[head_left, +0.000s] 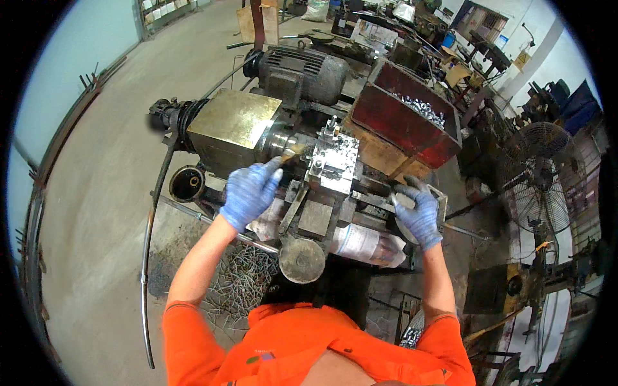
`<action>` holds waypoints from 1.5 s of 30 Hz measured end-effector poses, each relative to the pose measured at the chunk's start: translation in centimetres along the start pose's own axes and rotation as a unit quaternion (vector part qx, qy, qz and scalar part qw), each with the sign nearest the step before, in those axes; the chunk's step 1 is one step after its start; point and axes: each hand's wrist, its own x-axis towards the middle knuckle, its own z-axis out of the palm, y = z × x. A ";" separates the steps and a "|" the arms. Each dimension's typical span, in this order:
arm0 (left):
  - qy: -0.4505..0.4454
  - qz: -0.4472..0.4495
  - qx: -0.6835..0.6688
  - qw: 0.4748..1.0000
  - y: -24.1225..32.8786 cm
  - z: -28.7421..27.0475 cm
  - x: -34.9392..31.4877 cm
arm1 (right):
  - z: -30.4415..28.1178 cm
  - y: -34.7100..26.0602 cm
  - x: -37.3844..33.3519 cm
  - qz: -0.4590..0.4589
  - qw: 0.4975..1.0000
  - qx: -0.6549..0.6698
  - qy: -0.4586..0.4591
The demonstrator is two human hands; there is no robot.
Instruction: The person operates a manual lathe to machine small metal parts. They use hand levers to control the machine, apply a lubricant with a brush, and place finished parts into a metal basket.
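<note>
My left hand [250, 192], in a blue glove, is closed around a small brush [293, 152]. The tan bristles reach the shiny metal chuck [278, 143] of a lathe-like machine. Right of the chuck stands a tool block [335, 161] on the slide, its top strewn with metal chips. My right hand [420, 213], also gloved in blue with darkened fingertips, is at the machine's right end. Its thumb and fingers are apart, beside a metal bar [373, 201]; whether they touch it is unclear. A flat-topped headstock [235, 119] sits left of the chuck.
Behind stand an electric motor [299, 74] and a red bin [412, 116] holding small metal parts. Curly metal shavings [241, 280] heap on the floor near my left arm. A round plate [302, 260] sits at the machine's front. At right is a large fan [539, 174].
</note>
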 end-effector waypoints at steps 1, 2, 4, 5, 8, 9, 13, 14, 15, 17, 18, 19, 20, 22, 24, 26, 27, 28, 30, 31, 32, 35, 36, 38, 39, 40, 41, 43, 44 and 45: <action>0.005 -0.013 -0.037 0.999 0.1 0.9 0.0 | 0.1 0.1 -0.8 0.006 1.000 0.012 -0.011; 0.007 -0.021 -0.053 0.998 0.1 2.1 0.3 | -0.2 0.3 -1.6 0.016 1.000 0.018 -0.018; 0.010 -0.037 -0.085 0.996 0.1 3.9 0.7 | -0.6 1.1 -3.2 0.035 0.998 0.041 -0.017; -0.012 -0.042 -0.074 0.996 0.3 4.3 0.8 | -0.6 1.7 -4.0 0.046 0.997 0.059 -0.008; -0.051 -0.048 -0.038 0.997 0.6 4.2 0.8 | -1.5 2.5 -5.5 0.072 0.995 0.065 0.002; -0.060 -0.035 -0.027 0.997 0.3 4.2 0.8 | -1.7 2.7 -5.9 0.078 0.995 0.063 0.003; -0.100 -0.022 0.033 0.994 -0.7 2.8 -0.3 | -1.8 4.2 -7.3 0.098 0.993 0.070 0.002; -0.070 -0.027 0.011 0.997 -0.5 1.6 0.0 | -1.9 4.4 -7.5 0.103 0.992 0.068 0.000; -0.042 -0.031 -0.015 0.999 0.1 0.3 0.3 | -2.0 4.6 -7.8 0.111 0.991 0.067 0.004; 0.030 -0.028 -0.037 0.998 0.7 -2.1 1.0 | -2.2 4.9 -8.1 0.125 0.990 0.069 0.012; 0.077 -0.021 -0.032 0.996 0.4 -3.0 1.3 | -2.3 4.9 -8.2 0.130 0.989 0.072 0.015; 0.099 -0.041 -0.034 0.994 -0.4 -3.3 1.5 | -2.4 4.9 -8.4 0.135 0.988 0.074 0.019; 0.132 -0.029 -0.017 0.991 -1.2 -3.7 2.0 | -2.6 4.9 -8.7 0.140 0.987 0.075 0.023; 0.139 -0.067 0.002 0.988 -3.3 -3.7 2.4 | -2.8 5.3 -9.6 0.169 0.983 0.070 0.022; 0.109 -0.096 0.046 0.988 -4.9 -4.0 2.5 | -2.9 6.0 -10.7 0.179 0.981 0.067 0.032; 0.056 -0.102 0.097 0.988 -6.5 -3.7 2.3 | -2.9 7.0 -12.0 0.172 0.982 0.061 0.050; 0.038 -0.114 0.104 0.987 -6.9 -3.8 2.2 | -3.0 7.3 -12.5 0.184 0.978 0.078 0.057; 0.020 -0.126 0.111 0.986 -7.1 -4.1 2.0 | -3.1 7.6 -13.1 0.196 0.974 0.096 0.064; -0.011 -0.163 0.127 0.978 -6.0 -4.5 2.5 | -3.7 8.4 -14.4 0.224 0.968 0.084 0.070; -0.022 -0.188 0.139 0.972 -4.6 -5.5 2.9 | -4.3 9.0 -15.3 0.237 0.967 0.058 0.068; -0.035 -0.208 0.149 0.966 -3.5 -5.7 3.1 | -4.8 9.2 -16.3 0.255 0.964 0.030 0.069; 0.148 -0.205 -0.115 0.961 -3.2 -4.5 0.4 | -6.5 10.1 -18.8 0.275 0.955 0.029 0.107; 0.176 -0.175 -0.111 0.962 -2.7 -4.1 -1.2 | -7.6 10.5 -19.9 0.302 0.947 0.016 0.110; 0.053 -0.250 -0.113 0.960 -5.4 -1.5 -6.2 | -9.3 10.0 -20.6 0.350 0.928 -0.019 0.125; 0.028 -0.108 -0.026 0.993 -5.2 -0.3 -7.4 | -9.6 11.3 -21.9 0.375 0.917 -0.040 0.131; -0.112 -0.185 -0.053 0.975 -5.4 1.1 -9.1 | -10.6 12.1 -22.9 0.401 0.907 -0.062 0.115; -0.124 -0.204 -0.001 0.971 -5.6 2.4 -10.5 | -11.5 12.6 -24.2 0.439 0.889 -0.075 0.111; -0.124 -0.249 -0.038 0.960 -6.3 4.0 -11.5 | -13.4 14.1 -27.6 0.525 0.844 -0.030 0.104; -0.117 -0.279 -0.127 0.945 -6.4 4.4 -11.2 | -13.5 16.0 -30.9 0.553 0.817 -0.076 0.143; -0.146 -0.259 -0.112 0.948 -6.3 4.6 -10.8 | -13.9 17.2 -33.5 0.576 0.800 -0.057 0.158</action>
